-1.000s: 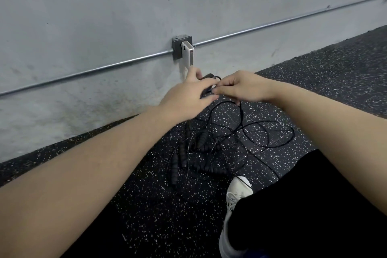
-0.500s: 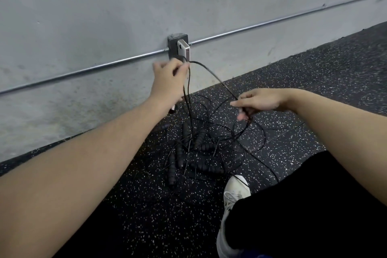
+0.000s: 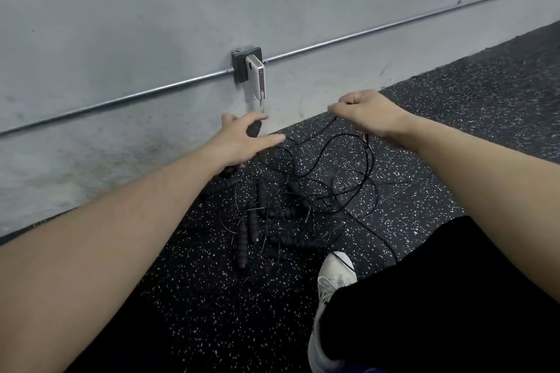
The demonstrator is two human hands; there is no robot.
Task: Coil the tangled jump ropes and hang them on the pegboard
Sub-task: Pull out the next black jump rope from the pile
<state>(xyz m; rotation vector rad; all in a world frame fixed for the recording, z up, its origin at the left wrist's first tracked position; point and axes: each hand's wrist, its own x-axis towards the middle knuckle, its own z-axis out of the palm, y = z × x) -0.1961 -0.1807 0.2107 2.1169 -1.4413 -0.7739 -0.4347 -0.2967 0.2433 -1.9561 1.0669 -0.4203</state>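
Jump ropes (image 3: 281,206) lie knotted in a heap on the speckled black rubber floor (image 3: 454,136) below our outstretched arms, thin black cords looping among ribbed black handles. How many ropes make up the pile we cannot tell, and where each cord ends is lost in the tangle. Our left hand (image 3: 242,138) grips one ribbed handle (image 3: 252,129), thumb stretched out to the right, most of the handle hidden behind the palm. Our right hand (image 3: 360,113) is curled, pinching a cord (image 3: 368,160) that drops in a loop to the heap; its fingertips are turned away from us. Half a second ago the left hand was raised at the wall box with the cord arcing across to the right hand; now it sits lower, while the right hand is higher and nearer the wall. A grey concrete wall (image 3: 151,9) carries a metal conduit (image 3: 136,94) and a junction box (image 3: 242,65) with a white device (image 3: 256,76) hanging from it. Our white shoe (image 3: 333,278) and black trouser leg (image 3: 454,297) fill the lower right.
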